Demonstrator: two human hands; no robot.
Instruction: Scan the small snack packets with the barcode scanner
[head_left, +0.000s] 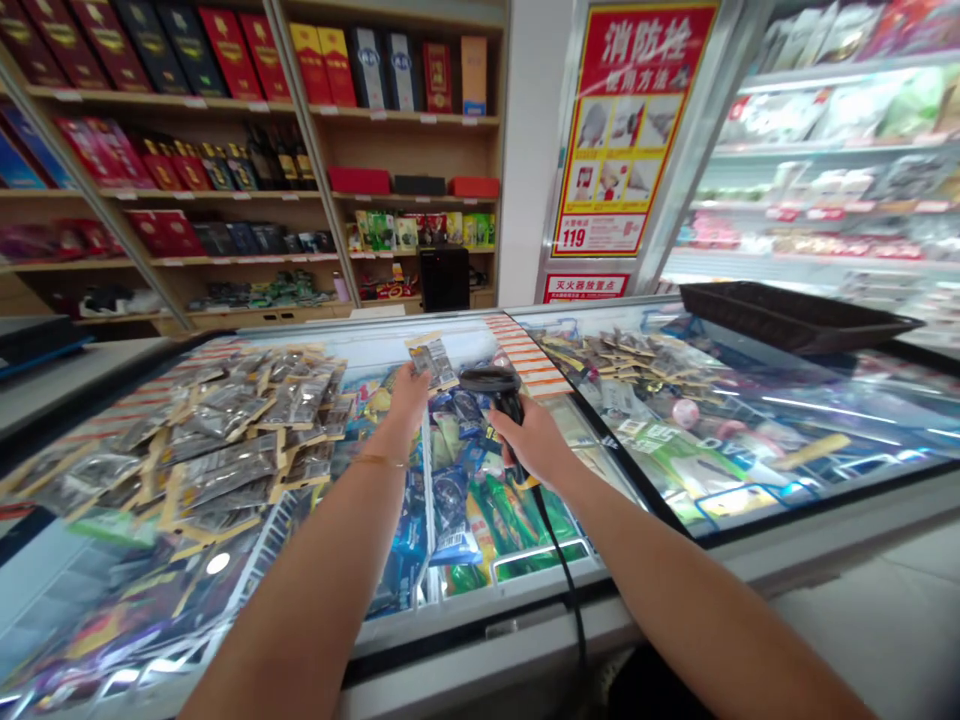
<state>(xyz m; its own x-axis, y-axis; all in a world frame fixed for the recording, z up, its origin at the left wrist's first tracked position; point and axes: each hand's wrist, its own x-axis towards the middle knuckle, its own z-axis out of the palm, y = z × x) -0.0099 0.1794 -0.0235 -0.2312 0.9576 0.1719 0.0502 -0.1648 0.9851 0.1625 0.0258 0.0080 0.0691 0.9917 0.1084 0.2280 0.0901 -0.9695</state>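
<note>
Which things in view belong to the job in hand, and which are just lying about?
In use:
small packet, in the left hand
corded handheld scanner, in the right hand
similar packets piled at left, probably

Just there:
black tray at right
wall poster
shelved boxes behind

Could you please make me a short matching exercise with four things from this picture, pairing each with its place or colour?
Things:
1. packet
2. scanner
3. tray
4. poster

Place or colour:
A. Mainly red and yellow
B. In the right hand
C. Dark and open-topped, toward the picture's right
D. In the left hand

Right pairs: 1-D, 2-B, 3-C, 4-A.
</note>
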